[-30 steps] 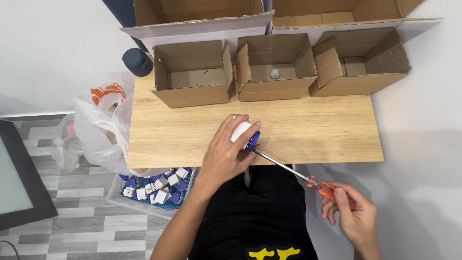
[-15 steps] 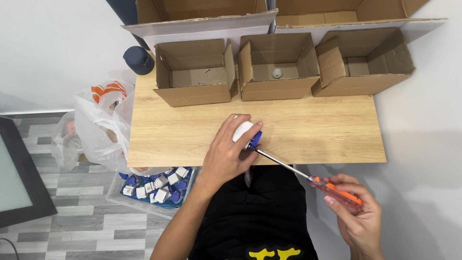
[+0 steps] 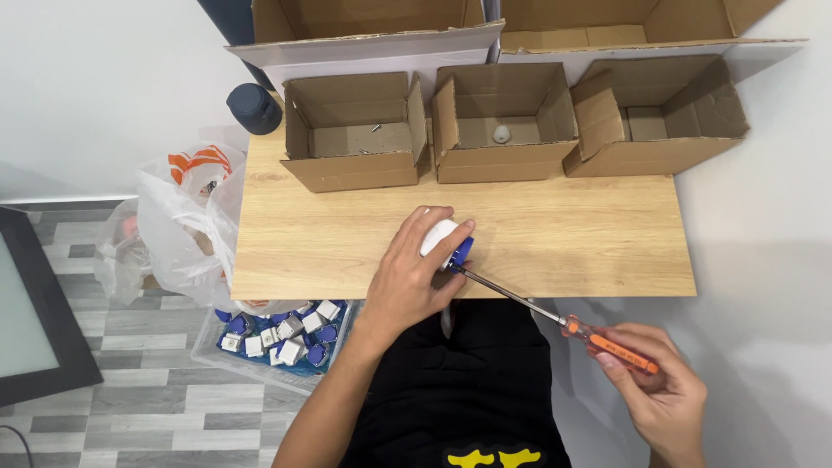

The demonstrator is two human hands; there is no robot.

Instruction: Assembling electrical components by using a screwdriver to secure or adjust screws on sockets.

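A person's left hand (image 3: 407, 277) clamps a small white-and-blue part (image 3: 449, 243) to the near edge of a wooden table (image 3: 572, 247) while the right hand (image 3: 654, 386), fingers wrapped around the orange handle, drives a long screwdriver (image 3: 555, 319) into its blue end; unscrewing appears to be under way, and keeping the tip seated calls for steady, in-line pressure. Three open cardboard boxes (image 3: 503, 126) line the table's far edge, with a plastic bag (image 3: 186, 217) at its left end and a bin of similar parts (image 3: 277, 334) on the grey tiled floor (image 3: 130, 407) below.
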